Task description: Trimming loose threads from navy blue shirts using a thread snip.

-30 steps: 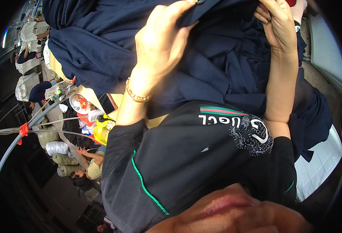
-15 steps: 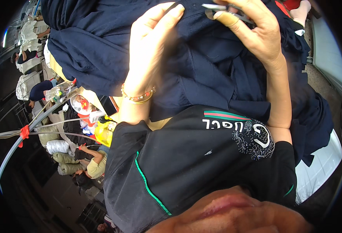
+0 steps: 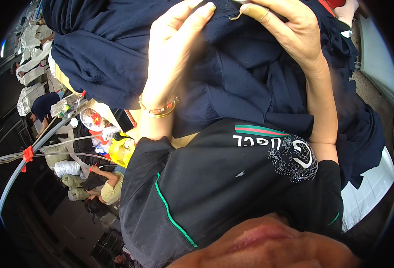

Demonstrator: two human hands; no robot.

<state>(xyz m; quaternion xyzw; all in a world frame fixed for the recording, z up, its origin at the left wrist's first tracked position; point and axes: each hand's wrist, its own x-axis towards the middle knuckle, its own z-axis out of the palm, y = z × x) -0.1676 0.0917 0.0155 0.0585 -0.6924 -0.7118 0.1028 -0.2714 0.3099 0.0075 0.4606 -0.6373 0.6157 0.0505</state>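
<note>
Under both raised hands lies a heaped, soft navy-blue cloth garment, bunched in thick folds and spreading out past the wrists on either side. The left hand, with a beaded bracelet at its wrist, lies open and flat on the cloth, fingers long and close together, pressing a fold rather than gripping it. The right hand is curled, its thumb and fingers pinching the cloth at the upper edge of view around a small slim object that seems to be metal; what it is I cannot tell. The step in hand seems to be working a spot of the garment between the two hands, the left steadying while the right works. The next move probably calls for a taut, smooth patch of cloth between the hands and a firm pinch from the right.
</note>
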